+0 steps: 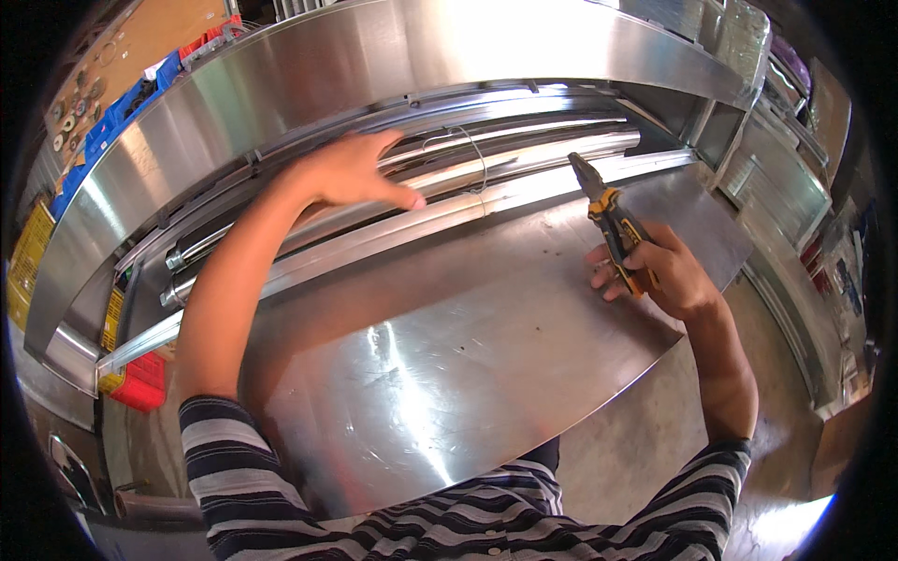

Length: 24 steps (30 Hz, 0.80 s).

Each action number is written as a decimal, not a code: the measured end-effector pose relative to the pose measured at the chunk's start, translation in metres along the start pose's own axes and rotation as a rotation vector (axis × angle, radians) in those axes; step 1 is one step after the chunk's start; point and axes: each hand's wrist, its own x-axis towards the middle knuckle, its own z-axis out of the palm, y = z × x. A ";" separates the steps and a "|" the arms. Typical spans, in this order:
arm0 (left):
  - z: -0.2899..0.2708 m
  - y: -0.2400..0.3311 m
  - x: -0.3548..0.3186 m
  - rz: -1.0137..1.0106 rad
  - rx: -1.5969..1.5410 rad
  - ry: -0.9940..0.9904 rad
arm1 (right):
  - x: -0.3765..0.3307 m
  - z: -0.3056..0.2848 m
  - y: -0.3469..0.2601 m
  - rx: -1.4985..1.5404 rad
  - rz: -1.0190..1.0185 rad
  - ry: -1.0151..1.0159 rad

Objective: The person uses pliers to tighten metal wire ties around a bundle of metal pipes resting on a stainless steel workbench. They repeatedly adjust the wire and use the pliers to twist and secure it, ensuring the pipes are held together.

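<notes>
In my right hand (675,273) is a pair of pliers (610,220) with yellow and black handles, its closed dark jaws pointing up and away. My left hand (354,174) reaches over shiny metal tubes (533,161), thumb and fingers apart, with nothing in it. Whether it touches a tube I cannot tell. A thin wire (481,154) loops over the tubes to the right of that hand. In front of them lies a wide, shiny sheet of metal (486,346), close to my body and below my right hand.
A broad curved metal panel (309,79) spans the far side above the tubes. Blue bins (110,131) stand at the far left, and a red container (145,383) sits low on the left. Metal frames (776,178) and stacked goods line the right. Concrete floor (645,411) shows below the sheet's edge.
</notes>
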 end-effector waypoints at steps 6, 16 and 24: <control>0.015 -0.004 -0.043 -0.155 0.177 0.221 | -0.009 -0.030 0.018 0.216 -0.030 -0.009; 0.027 0.020 -0.015 -0.136 0.156 0.325 | -0.011 -0.031 0.013 0.198 -0.029 -0.060; 0.015 -0.002 0.018 0.258 0.011 0.377 | 0.010 0.017 -0.025 0.345 0.069 -0.222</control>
